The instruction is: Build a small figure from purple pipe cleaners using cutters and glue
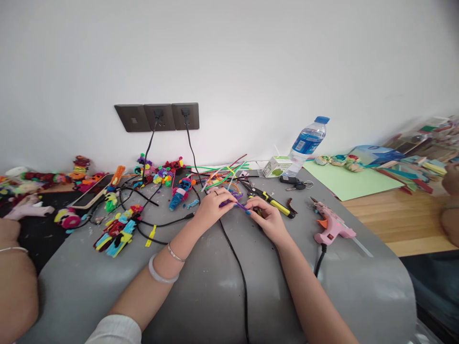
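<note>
My left hand (pixel 214 204) and my right hand (pixel 267 217) meet over a grey mat (pixel 201 282), both pinched on a purple pipe cleaner (pixel 239 205) stretched between them. The fingers of each hand are curled closed round it. A ring shows on my left hand, and two bracelets sit on that wrist. Just behind the hands lies a heap of loose coloured pipe cleaners (pixel 224 177). Yellow-handled pliers (pixel 268 198) lie right beside my right hand.
A pink glue gun (pixel 332 225) rests at the right, its black cord trailing off. A water bottle (pixel 304 145), small carton (pixel 278 166) and keys (pixel 296 182) stand behind. Pipe-cleaner figures (pixel 116 234) and a phone (pixel 89 192) lie left. Other people's arms show at both edges.
</note>
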Demonstrator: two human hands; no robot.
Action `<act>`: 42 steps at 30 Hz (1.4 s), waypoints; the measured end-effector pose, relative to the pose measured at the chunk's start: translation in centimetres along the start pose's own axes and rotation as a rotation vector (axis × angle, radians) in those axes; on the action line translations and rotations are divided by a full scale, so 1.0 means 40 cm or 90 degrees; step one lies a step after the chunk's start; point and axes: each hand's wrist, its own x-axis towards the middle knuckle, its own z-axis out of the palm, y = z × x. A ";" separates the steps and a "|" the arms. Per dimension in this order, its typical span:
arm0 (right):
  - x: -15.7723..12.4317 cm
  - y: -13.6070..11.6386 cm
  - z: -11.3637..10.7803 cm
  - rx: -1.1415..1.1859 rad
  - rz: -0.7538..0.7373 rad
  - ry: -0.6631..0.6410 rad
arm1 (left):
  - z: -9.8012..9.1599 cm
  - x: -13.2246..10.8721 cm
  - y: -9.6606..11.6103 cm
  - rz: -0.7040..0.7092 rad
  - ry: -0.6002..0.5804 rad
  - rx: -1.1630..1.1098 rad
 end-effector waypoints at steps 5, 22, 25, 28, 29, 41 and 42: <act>-0.001 0.002 0.000 -0.002 0.006 -0.002 | 0.000 0.000 0.001 0.006 0.004 -0.005; 0.000 -0.003 0.000 0.008 0.010 -0.001 | 0.000 0.001 0.004 0.003 0.005 -0.009; 0.000 -0.004 0.001 0.009 0.010 -0.002 | 0.000 0.001 0.004 0.002 0.003 -0.008; 0.001 -0.006 0.001 0.009 0.006 -0.004 | 0.000 0.000 0.002 0.001 0.004 -0.005; 0.001 -0.006 0.001 0.008 0.006 -0.003 | 0.001 0.000 0.002 0.002 0.004 -0.004; 0.000 -0.005 0.002 0.002 0.008 -0.001 | -0.001 0.000 0.002 0.007 0.008 -0.003; 0.000 -0.006 0.002 0.001 0.009 0.000 | -0.001 0.001 0.003 0.008 0.008 -0.002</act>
